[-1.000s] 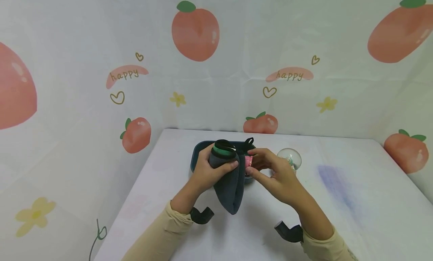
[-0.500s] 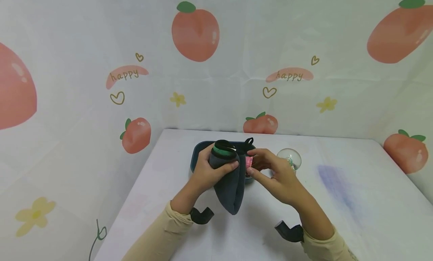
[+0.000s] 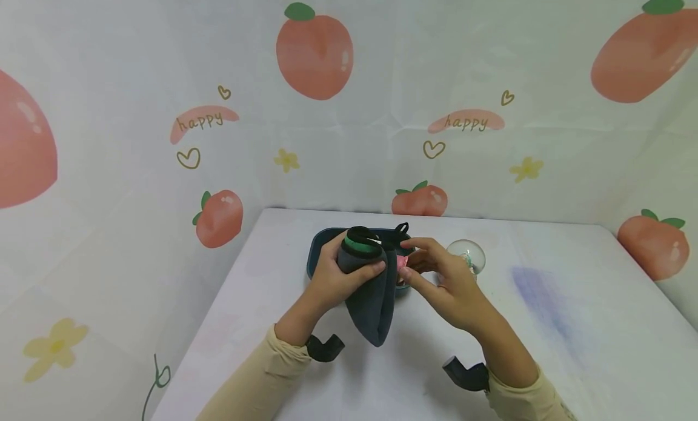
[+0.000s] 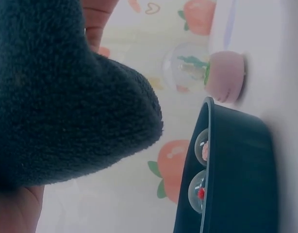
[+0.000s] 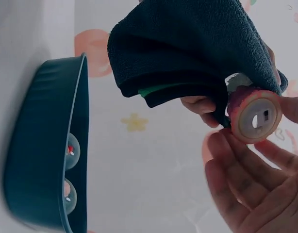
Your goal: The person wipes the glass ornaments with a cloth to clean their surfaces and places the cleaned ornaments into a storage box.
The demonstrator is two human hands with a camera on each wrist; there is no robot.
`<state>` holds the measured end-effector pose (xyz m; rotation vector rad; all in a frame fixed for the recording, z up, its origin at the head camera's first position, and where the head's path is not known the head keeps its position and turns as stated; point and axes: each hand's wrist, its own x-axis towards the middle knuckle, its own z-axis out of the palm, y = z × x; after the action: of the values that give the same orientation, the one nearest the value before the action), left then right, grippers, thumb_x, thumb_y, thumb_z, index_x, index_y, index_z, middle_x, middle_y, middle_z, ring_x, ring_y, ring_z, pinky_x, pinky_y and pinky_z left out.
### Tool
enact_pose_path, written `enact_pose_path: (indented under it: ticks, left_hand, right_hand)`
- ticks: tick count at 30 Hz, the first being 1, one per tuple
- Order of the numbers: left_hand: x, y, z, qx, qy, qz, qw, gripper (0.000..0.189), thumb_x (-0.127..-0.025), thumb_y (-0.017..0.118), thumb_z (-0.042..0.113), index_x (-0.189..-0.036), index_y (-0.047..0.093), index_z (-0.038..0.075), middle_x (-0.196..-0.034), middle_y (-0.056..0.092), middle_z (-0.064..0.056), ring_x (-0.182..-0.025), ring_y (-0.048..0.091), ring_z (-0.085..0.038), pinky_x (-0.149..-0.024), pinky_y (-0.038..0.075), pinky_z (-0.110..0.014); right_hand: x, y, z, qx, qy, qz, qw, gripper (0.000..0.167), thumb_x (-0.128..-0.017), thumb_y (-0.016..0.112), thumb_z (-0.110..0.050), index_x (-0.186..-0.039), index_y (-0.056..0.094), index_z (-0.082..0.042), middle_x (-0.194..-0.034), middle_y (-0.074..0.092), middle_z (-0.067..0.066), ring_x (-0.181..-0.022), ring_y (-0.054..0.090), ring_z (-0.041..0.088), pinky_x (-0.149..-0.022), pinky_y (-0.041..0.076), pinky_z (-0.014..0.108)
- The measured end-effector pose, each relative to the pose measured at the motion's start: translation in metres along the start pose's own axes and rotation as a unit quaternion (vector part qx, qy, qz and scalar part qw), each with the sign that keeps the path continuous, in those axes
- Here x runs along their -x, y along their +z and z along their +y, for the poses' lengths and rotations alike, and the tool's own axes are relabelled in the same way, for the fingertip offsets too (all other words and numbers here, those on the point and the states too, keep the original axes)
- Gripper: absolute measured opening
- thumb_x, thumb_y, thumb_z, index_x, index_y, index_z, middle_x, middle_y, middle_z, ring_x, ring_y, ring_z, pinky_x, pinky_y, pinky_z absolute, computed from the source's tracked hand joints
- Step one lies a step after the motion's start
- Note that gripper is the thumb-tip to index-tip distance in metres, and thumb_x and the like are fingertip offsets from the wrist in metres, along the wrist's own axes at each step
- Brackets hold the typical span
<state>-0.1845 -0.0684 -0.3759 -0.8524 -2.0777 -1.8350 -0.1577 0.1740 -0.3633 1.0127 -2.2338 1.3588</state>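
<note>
In the head view my left hand (image 3: 335, 278) grips a folded dark blue-grey towel (image 3: 371, 306) with black edging, a green patch and a hanging loop. My right hand (image 3: 443, 283) holds a small snow globe by its pink base (image 3: 402, 261). The right wrist view shows the round white underside of this snow globe (image 5: 257, 120), with a small switch, pinched between thumb and fingers. Its clear dome sits against the towel, mostly covered by it. Both hands are raised above the table, close in front of a dark blue tray (image 3: 313, 251).
Inside the tray's wall (image 4: 243, 170) two clear globes show, one with a red figure (image 4: 197, 193), one with a pink figure (image 4: 202, 147). Another snow globe (image 4: 225, 76) with a pink base stands on the white table (image 3: 545, 348), right of the tray. A peach-printed backdrop surrounds the table.
The pink base has turned slightly in my right fingers and shifted a little to the right. My left hand keeps its hold on the towel, almost still.
</note>
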Motion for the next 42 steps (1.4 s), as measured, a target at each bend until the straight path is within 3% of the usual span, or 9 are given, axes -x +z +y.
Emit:
enact_pose_path:
  ticks: [4,8,12,19,27,30,36,42]
  left_hand:
    - [0.0,0.0001,-0.0007,0.003,0.005,0.005,1.0,0.043,-0.088,0.083,0.029,-0.122,0.069,0.007,-0.114,0.074,-0.012,-0.107,0.068,-0.02,-0.096,0.055,-0.038]
    - [0.0002,0.0004,-0.0004,0.005,0.003,0.007,1.0,0.043,-0.088,0.083,0.028,-0.122,0.069,0.006,-0.114,0.074,-0.013,-0.106,0.069,-0.02,-0.095,0.056,-0.036]
    - [-0.0002,-0.0001,-0.0005,0.0,0.004,-0.006,1.0,0.044,-0.088,0.083,0.03,-0.123,0.069,0.007,-0.115,0.074,-0.012,-0.108,0.068,-0.02,-0.097,0.055,-0.04]
    - [-0.0002,-0.0005,-0.0033,0.006,0.01,-0.018,0.9998,0.043,-0.089,0.083,0.031,-0.123,0.069,0.008,-0.114,0.074,-0.012,-0.109,0.068,-0.019,-0.098,0.054,-0.041]
    - [-0.0005,-0.0009,-0.0034,0.01,0.012,-0.003,0.9999,0.042,-0.089,0.083,0.028,-0.122,0.069,0.007,-0.114,0.074,-0.013,-0.106,0.068,-0.018,-0.095,0.055,-0.035]
    - [-0.0009,-0.0003,-0.0027,0.007,0.008,-0.008,0.9999,0.043,-0.089,0.084,0.03,-0.123,0.069,0.008,-0.115,0.074,-0.012,-0.107,0.068,-0.019,-0.096,0.055,-0.037]
    - [-0.0007,0.0003,-0.0008,0.001,0.004,-0.009,1.0,0.043,-0.088,0.083,0.03,-0.123,0.07,0.007,-0.115,0.074,-0.012,-0.108,0.068,-0.019,-0.097,0.054,-0.039]
    - [-0.0003,0.0005,-0.0011,-0.005,0.005,0.003,1.0,0.046,-0.087,0.084,0.032,-0.123,0.069,0.006,-0.115,0.074,-0.013,-0.108,0.068,-0.019,-0.097,0.055,-0.037]
  right_hand:
    - [-0.0002,-0.0002,-0.0004,0.002,0.0,-0.002,1.0,0.05,-0.092,0.079,-0.001,-0.137,0.061,-0.012,-0.111,0.076,0.0,-0.094,0.074,0.011,-0.085,0.061,0.026]
    - [-0.0016,-0.0012,0.0,0.004,-0.035,0.006,0.9994,0.056,-0.081,0.088,-0.001,-0.131,0.065,-0.008,-0.118,0.072,0.001,-0.103,0.072,0.012,-0.083,0.061,0.026]
    - [-0.0017,-0.0014,-0.0001,-0.006,-0.057,0.013,0.9983,0.054,-0.082,0.086,0.004,-0.129,0.065,-0.005,-0.109,0.075,0.002,-0.096,0.073,0.013,-0.082,0.06,0.024]
    - [0.0013,-0.0005,-0.0003,-0.005,-0.013,0.005,0.9999,0.046,-0.096,0.071,0.004,-0.137,0.06,-0.011,-0.108,0.076,0.001,-0.098,0.073,0.012,-0.089,0.06,0.023]
    - [-0.0012,0.0,0.0014,-0.055,-0.029,0.006,0.998,0.053,-0.085,0.083,0.008,-0.132,0.062,-0.003,-0.117,0.07,0.007,-0.103,0.072,0.016,-0.085,0.063,0.03]
    - [-0.0012,-0.0008,0.0026,-0.063,-0.03,0.009,0.9975,0.05,-0.088,0.079,0.009,-0.133,0.06,-0.001,-0.112,0.072,0.008,-0.099,0.073,0.018,-0.086,0.062,0.028]
    - [0.0008,-0.0009,0.0018,-0.05,0.008,0.005,0.9987,0.042,-0.097,0.07,0.005,-0.136,0.058,-0.008,-0.111,0.075,0.007,-0.096,0.074,0.014,-0.083,0.062,0.025]
    - [0.0003,-0.0006,0.0012,-0.073,0.013,-0.002,0.9972,0.057,-0.084,0.083,0.007,-0.134,0.06,-0.008,-0.121,0.068,0.006,-0.105,0.072,0.014,-0.08,0.064,0.031]
